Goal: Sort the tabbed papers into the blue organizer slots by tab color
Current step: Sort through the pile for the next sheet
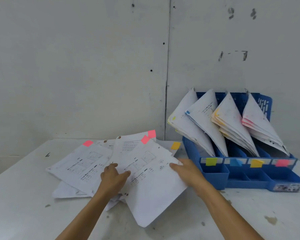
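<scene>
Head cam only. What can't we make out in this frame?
Head view throughout:
1. Print on the loose papers: too small and blurred to read.
2. Tabs of the bottom sheets: covered by the sheets above.
3. Grip of the left hand and right hand: fingertips blurred, so pinching or only pressing is unclear.
4. Sticker on the front corner of the blue organizer: blurred.
</scene>
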